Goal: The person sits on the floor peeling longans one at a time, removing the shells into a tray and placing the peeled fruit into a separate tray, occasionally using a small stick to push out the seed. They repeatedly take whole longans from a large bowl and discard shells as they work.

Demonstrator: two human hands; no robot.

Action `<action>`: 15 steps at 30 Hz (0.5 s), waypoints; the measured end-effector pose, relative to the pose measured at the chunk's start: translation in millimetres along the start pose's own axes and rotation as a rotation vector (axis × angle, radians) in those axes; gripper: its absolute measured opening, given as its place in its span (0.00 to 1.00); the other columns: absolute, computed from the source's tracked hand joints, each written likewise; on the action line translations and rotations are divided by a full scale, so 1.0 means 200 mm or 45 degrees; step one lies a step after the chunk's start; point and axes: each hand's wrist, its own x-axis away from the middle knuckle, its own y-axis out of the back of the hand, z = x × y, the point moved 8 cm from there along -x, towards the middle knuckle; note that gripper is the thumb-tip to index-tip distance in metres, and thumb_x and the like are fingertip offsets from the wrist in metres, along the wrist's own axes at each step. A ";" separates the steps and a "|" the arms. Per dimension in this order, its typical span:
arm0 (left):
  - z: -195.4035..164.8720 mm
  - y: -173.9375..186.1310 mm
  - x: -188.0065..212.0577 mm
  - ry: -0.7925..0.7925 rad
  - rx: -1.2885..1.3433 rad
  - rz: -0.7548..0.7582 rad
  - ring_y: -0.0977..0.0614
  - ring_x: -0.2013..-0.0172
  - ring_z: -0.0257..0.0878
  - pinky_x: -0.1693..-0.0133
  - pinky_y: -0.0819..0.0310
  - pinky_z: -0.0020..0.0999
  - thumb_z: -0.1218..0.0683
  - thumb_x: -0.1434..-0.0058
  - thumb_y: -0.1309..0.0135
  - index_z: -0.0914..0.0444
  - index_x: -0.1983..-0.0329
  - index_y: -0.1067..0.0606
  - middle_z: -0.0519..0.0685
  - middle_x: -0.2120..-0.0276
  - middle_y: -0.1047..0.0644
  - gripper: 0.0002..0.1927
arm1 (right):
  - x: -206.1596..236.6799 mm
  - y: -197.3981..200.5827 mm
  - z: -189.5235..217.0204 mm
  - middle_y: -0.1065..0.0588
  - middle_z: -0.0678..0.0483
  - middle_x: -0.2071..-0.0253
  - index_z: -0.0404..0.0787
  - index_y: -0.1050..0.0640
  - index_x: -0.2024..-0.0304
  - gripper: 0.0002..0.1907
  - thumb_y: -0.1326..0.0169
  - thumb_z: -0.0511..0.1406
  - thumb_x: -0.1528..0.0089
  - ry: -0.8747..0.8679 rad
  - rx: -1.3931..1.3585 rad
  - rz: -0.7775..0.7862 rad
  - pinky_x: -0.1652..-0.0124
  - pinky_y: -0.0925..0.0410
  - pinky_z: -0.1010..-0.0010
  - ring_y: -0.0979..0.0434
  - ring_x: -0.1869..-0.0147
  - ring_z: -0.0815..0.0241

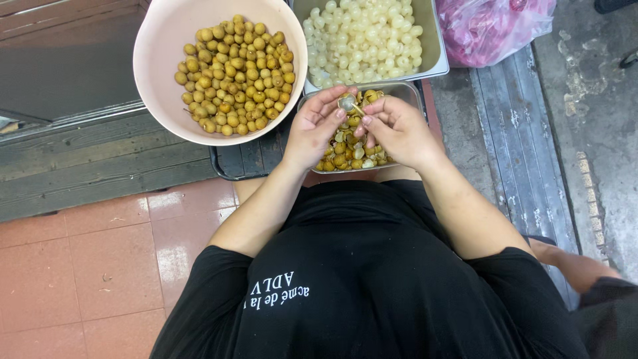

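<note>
My left hand and my right hand meet over a small metal tray full of brown peels and shells. Between the fingertips of both hands sits one small round fruit, partly peeled and pale. A yellowish strip of peel hangs from it toward my right fingers. Both hands pinch this fruit just above the shell tray.
A pink bowl of unpeeled yellow-brown fruit stands at the left. A metal tray of peeled white fruit lies behind the shells. A pink plastic bag is at the back right. All rest on a dark tray over wooden planks.
</note>
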 end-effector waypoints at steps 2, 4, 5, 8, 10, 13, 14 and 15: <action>-0.01 -0.01 0.00 -0.076 -0.063 -0.002 0.25 0.35 0.37 0.33 0.32 0.33 0.66 0.27 0.50 0.67 0.33 0.32 0.55 0.35 0.27 0.19 | -0.01 0.01 -0.02 0.21 0.51 0.62 0.32 0.28 0.50 0.06 0.51 0.28 0.29 -0.007 -0.002 -0.018 0.67 0.29 0.79 0.26 0.69 0.71; -0.01 -0.02 0.01 -0.152 -0.121 -0.020 0.25 0.36 0.38 0.33 0.32 0.34 0.66 0.26 0.50 0.67 0.34 0.32 0.55 0.35 0.26 0.18 | -0.02 0.01 -0.01 0.21 0.51 0.62 0.33 0.27 0.51 0.06 0.50 0.28 0.29 0.018 -0.017 -0.048 0.68 0.30 0.79 0.26 0.69 0.71; -0.02 -0.02 0.01 -0.187 -0.147 -0.036 0.24 0.38 0.38 0.33 0.31 0.35 0.67 0.26 0.49 0.67 0.35 0.31 0.55 0.35 0.26 0.18 | -0.03 0.01 -0.01 0.21 0.51 0.62 0.33 0.27 0.51 0.05 0.50 0.28 0.29 0.030 -0.025 -0.063 0.68 0.31 0.80 0.27 0.70 0.71; -0.05 -0.05 0.02 -0.286 -0.264 -0.042 0.23 0.40 0.38 0.37 0.28 0.35 0.67 0.27 0.48 0.67 0.36 0.31 0.54 0.36 0.26 0.17 | -0.03 -0.03 0.03 0.21 0.52 0.62 0.33 0.28 0.51 0.05 0.51 0.28 0.29 0.059 -0.053 -0.061 0.69 0.31 0.80 0.26 0.70 0.72; -0.08 -0.07 0.02 -0.297 -0.339 -0.053 0.21 0.42 0.38 0.39 0.26 0.35 0.66 0.28 0.47 0.66 0.38 0.31 0.54 0.38 0.25 0.17 | -0.01 -0.04 0.07 0.20 0.50 0.63 0.33 0.27 0.50 0.06 0.49 0.29 0.29 0.060 0.087 -0.104 0.70 0.32 0.77 0.27 0.71 0.69; -0.14 -0.07 0.03 -0.261 -0.668 -0.116 0.19 0.49 0.38 0.45 0.24 0.34 0.62 0.28 0.47 0.66 0.41 0.28 0.54 0.46 0.22 0.13 | 0.09 -0.09 0.31 0.20 0.45 0.63 0.36 0.26 0.52 0.06 0.45 0.31 0.31 0.551 0.861 -0.267 0.65 0.29 0.67 0.22 0.65 0.54; -0.17 -0.07 0.04 -0.252 -0.935 -0.147 0.18 0.54 0.38 0.49 0.23 0.34 0.60 0.28 0.48 0.65 0.43 0.26 0.53 0.50 0.20 0.12 | 0.15 -0.15 0.39 0.21 0.44 0.63 0.38 0.25 0.53 0.07 0.43 0.32 0.32 0.792 1.211 -0.327 0.63 0.27 0.63 0.19 0.62 0.47; -0.19 -0.06 0.04 -0.241 -1.202 -0.176 0.17 0.58 0.39 0.53 0.22 0.34 0.57 0.28 0.48 0.64 0.44 0.23 0.53 0.55 0.18 0.12 | 0.15 -0.18 0.40 0.21 0.44 0.65 0.38 0.26 0.55 0.06 0.43 0.32 0.32 0.758 1.311 -0.316 0.64 0.28 0.61 0.20 0.64 0.47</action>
